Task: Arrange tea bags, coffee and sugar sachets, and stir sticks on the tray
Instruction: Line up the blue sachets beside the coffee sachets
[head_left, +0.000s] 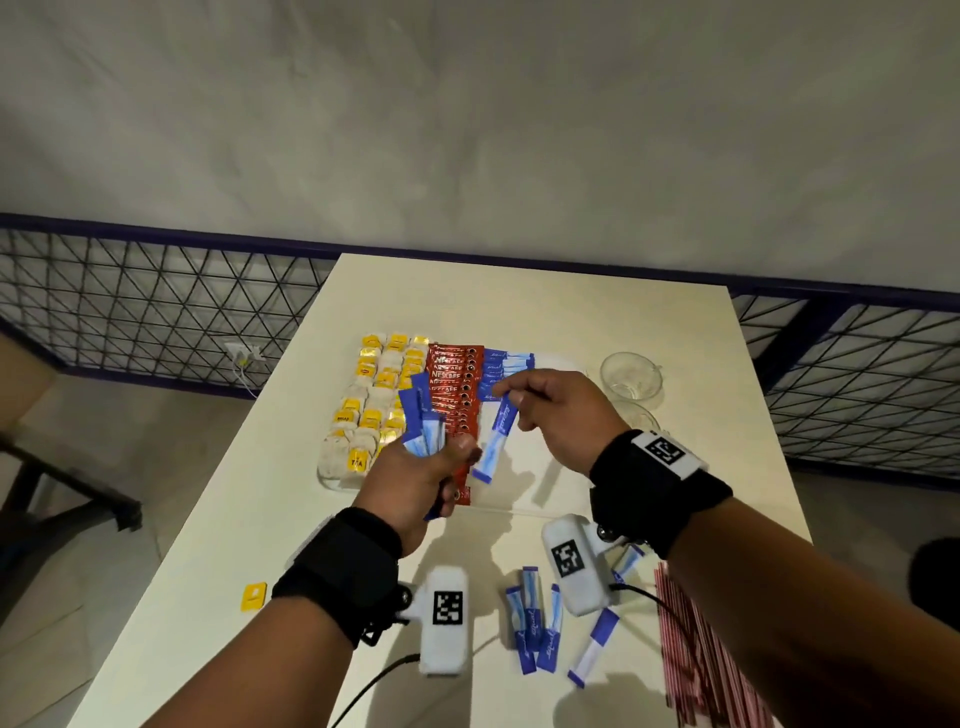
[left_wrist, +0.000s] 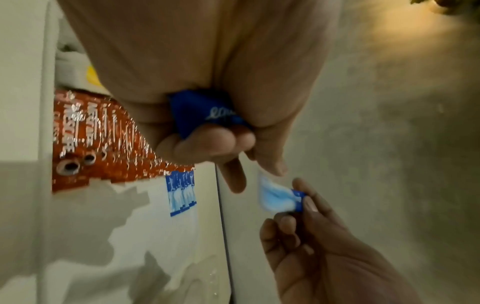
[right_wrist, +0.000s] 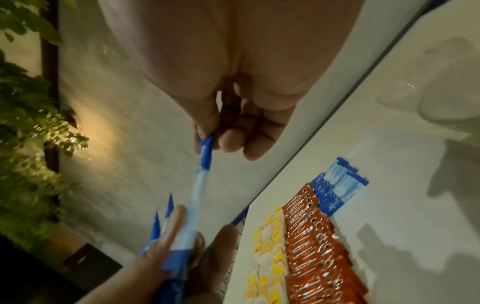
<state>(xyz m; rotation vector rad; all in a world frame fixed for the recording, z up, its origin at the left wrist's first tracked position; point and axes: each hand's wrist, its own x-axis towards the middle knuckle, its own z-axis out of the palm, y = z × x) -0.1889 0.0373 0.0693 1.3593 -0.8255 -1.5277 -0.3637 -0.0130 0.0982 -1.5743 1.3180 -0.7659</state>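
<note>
Pinching one light, floppy sugar sachet (head_left: 497, 439) by its top end in our right hand (head_left: 558, 415), we clutch spares (head_left: 422, 423) in our left hand (head_left: 415, 480).

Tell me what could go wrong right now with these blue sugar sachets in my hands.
The left hand grips a fanned bunch of blue sachets; some could slip out as the right hand pulls one sachet free. Laying it down, a hand might nudge the tidy red coffee row beside the short blue row.
</note>
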